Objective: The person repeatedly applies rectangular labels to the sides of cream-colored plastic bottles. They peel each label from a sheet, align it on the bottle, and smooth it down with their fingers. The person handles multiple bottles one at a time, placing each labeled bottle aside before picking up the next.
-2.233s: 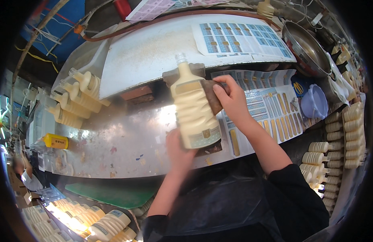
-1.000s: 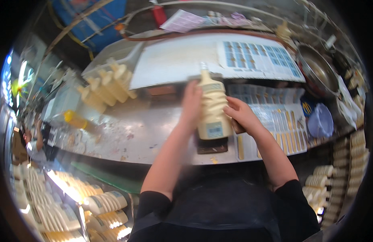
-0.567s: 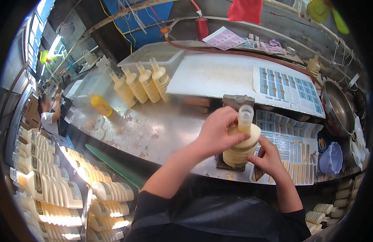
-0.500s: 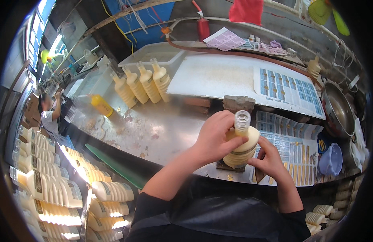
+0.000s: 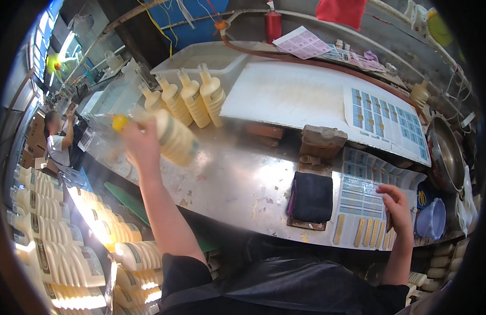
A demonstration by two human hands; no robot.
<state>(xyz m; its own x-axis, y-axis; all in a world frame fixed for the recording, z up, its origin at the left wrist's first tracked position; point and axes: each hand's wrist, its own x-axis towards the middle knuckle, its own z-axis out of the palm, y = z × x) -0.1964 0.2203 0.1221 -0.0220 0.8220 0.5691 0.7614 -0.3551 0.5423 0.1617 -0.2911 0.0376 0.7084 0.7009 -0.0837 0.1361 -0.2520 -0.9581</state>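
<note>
Cream bottle [image 5: 175, 140], now vacating black pad [image 5: 312, 198]: left hand [image 5: 141, 140] gripping it; right hand [image 5: 399, 209], fingers curling round brown piece [image 5: 389, 221].

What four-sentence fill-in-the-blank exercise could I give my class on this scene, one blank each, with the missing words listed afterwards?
1. The hand gripping the ribbed, cream-coloured bottle is the camera wearer's ____ one.
2. Behind it, the number of cream-coloured bottles standing in a row is ____.
3. The round, lavender plastic bucket stands to the ____ of the dark, folded cloth pad.
4. The plain cloth hanging at the picture's top edge is ____ in colour.

Missing words: left; four; right; red.
</note>
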